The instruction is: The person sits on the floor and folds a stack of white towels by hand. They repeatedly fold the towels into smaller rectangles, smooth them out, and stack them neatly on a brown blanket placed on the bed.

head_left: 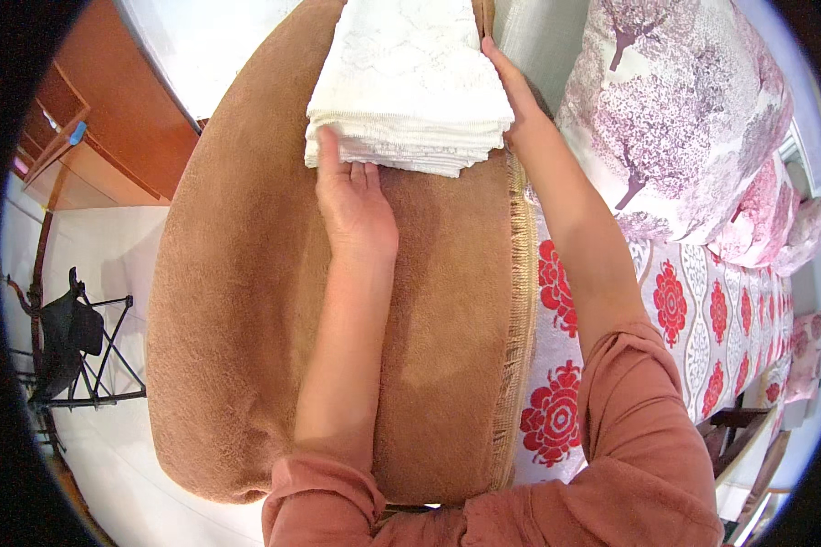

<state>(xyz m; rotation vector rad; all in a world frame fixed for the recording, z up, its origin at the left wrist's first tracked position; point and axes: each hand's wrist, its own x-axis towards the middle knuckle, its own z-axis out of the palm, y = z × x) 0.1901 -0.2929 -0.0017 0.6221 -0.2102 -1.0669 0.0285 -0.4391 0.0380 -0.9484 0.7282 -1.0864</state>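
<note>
A stack of folded white cloths (410,82) with layered, stitched edges lies on a brown fleecy blanket (447,273) at the top middle. My left hand (358,201) is closed on the stack's near left corner, with the thumb up against the front edge and the other fingers partly hidden beneath the layers. Along the stack's right side lies my right hand (518,100), its visible fingers pointing away from me and pressed against the edge. Between them, the two hands hold the stack. The rest of the right hand's grip is hidden.
Right of the blanket's fringed edge spreads a white cover with red flowers (556,415). A pillow with a purple tree print (675,109) rests on it, with more pillows behind. A black folding chair (68,337) and a brown wooden cabinet (123,91) stand at left.
</note>
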